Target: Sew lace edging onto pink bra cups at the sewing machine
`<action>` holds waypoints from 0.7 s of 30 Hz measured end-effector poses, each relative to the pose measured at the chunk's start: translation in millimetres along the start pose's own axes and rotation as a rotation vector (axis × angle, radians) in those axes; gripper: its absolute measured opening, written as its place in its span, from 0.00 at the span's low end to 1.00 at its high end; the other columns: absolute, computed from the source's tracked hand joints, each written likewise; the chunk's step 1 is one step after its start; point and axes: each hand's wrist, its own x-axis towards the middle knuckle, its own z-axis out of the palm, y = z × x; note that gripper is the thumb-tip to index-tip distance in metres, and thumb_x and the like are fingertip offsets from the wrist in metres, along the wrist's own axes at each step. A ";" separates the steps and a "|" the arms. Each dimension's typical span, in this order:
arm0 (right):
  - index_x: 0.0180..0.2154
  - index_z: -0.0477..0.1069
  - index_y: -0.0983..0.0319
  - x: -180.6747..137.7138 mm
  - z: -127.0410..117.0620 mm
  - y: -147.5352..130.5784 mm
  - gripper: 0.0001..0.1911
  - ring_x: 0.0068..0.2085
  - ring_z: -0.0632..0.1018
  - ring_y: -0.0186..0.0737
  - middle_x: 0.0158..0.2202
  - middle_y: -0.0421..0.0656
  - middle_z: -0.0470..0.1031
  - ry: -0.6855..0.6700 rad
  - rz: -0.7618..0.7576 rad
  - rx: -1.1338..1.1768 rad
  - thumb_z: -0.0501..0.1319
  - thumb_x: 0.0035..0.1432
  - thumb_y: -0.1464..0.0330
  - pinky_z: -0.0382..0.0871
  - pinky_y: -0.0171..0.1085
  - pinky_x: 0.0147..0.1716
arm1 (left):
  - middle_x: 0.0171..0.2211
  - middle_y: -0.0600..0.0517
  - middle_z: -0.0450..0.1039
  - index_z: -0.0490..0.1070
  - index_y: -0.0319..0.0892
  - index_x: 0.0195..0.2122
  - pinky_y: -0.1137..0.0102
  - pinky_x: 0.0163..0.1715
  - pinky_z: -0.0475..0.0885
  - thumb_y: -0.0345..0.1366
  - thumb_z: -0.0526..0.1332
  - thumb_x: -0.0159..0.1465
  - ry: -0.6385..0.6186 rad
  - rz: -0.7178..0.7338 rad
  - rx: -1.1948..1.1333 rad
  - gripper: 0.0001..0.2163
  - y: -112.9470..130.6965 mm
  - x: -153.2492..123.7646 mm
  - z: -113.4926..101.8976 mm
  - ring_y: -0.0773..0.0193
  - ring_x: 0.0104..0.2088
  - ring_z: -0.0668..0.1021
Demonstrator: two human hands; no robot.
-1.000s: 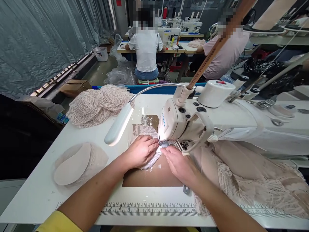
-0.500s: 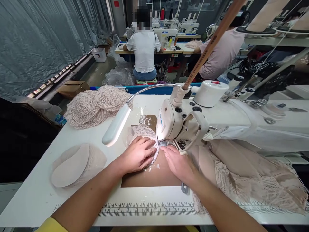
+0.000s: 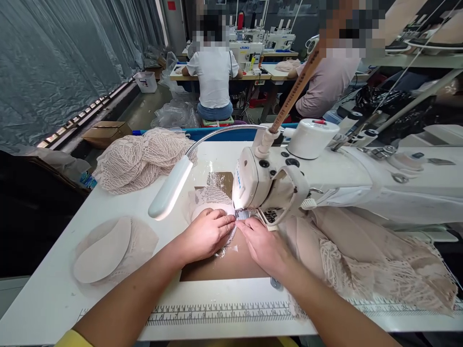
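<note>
Under the needle of a white sewing machine (image 3: 253, 180) lies a pale pink lace piece (image 3: 213, 196), which has a smooth padded part. My left hand (image 3: 210, 232) is closed on this piece, fingertips together just left of the presser foot (image 3: 243, 215). From the other side my right hand (image 3: 262, 241) reaches in, its fingers pressed together at the edge of the lace piece by the foot. The spot where both sets of fingertips meet is partly hidden. Beneath them is a brown plate (image 3: 224, 270) with shiny clear tape.
Left on the white table (image 3: 144, 270) lie a smooth cup pad (image 3: 103, 253) and a heap of lace (image 3: 141, 161). A lamp (image 3: 171, 185) hangs above. Beige lace fabric (image 3: 361, 255) spreads at right. A printed ruler (image 3: 217, 315) runs along the front. Two people sit ahead.
My left hand's fingers have drawn together and moved closer to the right fingertips at the needle. The lace piece has turned slightly, showing more of its smooth part. The view has shifted a little.
</note>
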 end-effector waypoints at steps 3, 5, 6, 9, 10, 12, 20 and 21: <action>0.51 0.73 0.60 0.2 1.4 -0.7 0.23 0.28 0.72 0.36 0.35 0.44 0.76 0.013 0.029 -0.034 0.52 0.56 0.79 0.60 0.34 0.24 | 0.55 0.45 0.70 0.69 0.37 0.53 0.59 0.48 0.66 0.34 0.49 0.70 0.019 -0.022 0.022 0.16 2.8 1.3 3.9 0.53 0.52 0.69; 0.52 0.73 0.60 0.2 1.9 -0.8 0.24 0.27 0.72 0.36 0.36 0.44 0.77 0.024 0.033 -0.037 0.52 0.56 0.78 0.59 0.34 0.24 | 0.55 0.45 0.70 0.69 0.37 0.54 0.59 0.48 0.66 0.34 0.49 0.70 0.024 -0.023 0.024 0.15 4.3 1.6 5.9 0.53 0.52 0.69; 0.52 0.73 0.60 0.2 2.0 -0.9 0.24 0.27 0.72 0.36 0.36 0.44 0.77 0.027 0.033 -0.038 0.52 0.56 0.78 0.59 0.34 0.23 | 0.55 0.45 0.70 0.69 0.38 0.54 0.59 0.48 0.66 0.34 0.50 0.70 0.027 -0.024 0.022 0.15 4.8 1.8 6.5 0.53 0.52 0.70; 0.51 0.73 0.59 0.4 2.2 -0.8 0.24 0.27 0.71 0.36 0.36 0.44 0.77 0.027 0.039 -0.048 0.53 0.56 0.79 0.59 0.34 0.23 | 0.54 0.46 0.71 0.70 0.39 0.52 0.59 0.48 0.66 0.34 0.49 0.70 0.026 -0.037 0.000 0.14 5.9 2.2 5.7 0.53 0.51 0.70; 0.51 0.74 0.59 0.4 2.6 -0.5 0.23 0.27 0.71 0.36 0.36 0.44 0.77 0.027 0.039 -0.050 0.53 0.56 0.79 0.59 0.34 0.23 | 0.53 0.46 0.71 0.70 0.39 0.51 0.59 0.49 0.66 0.34 0.49 0.70 0.023 -0.044 -0.016 0.14 5.9 2.2 4.1 0.54 0.51 0.70; 0.50 0.74 0.59 -0.1 4.4 0.6 0.22 0.27 0.71 0.36 0.36 0.45 0.77 0.033 0.033 -0.044 0.52 0.57 0.78 0.60 0.34 0.24 | 0.52 0.46 0.72 0.70 0.39 0.50 0.59 0.49 0.66 0.35 0.51 0.69 0.010 -0.054 -0.060 0.13 5.1 1.4 -1.0 0.54 0.50 0.71; 0.52 0.71 0.61 -4.0 9.4 4.8 0.18 0.32 0.75 0.40 0.35 0.46 0.77 0.069 0.039 0.056 0.53 0.62 0.73 0.66 0.35 0.28 | 0.44 0.46 0.74 0.72 0.41 0.39 0.62 0.49 0.67 0.35 0.59 0.64 -0.035 -0.012 -0.238 0.06 -2.7 -6.0 -15.7 0.57 0.46 0.74; 0.52 0.70 0.61 -3.6 8.5 4.0 0.17 0.32 0.75 0.40 0.35 0.46 0.77 0.070 0.034 0.073 0.54 0.61 0.72 0.66 0.35 0.28 | 0.42 0.47 0.74 0.72 0.41 0.38 0.63 0.49 0.67 0.34 0.57 0.65 -0.015 -0.014 -0.243 0.06 -2.7 -5.6 -14.0 0.58 0.45 0.74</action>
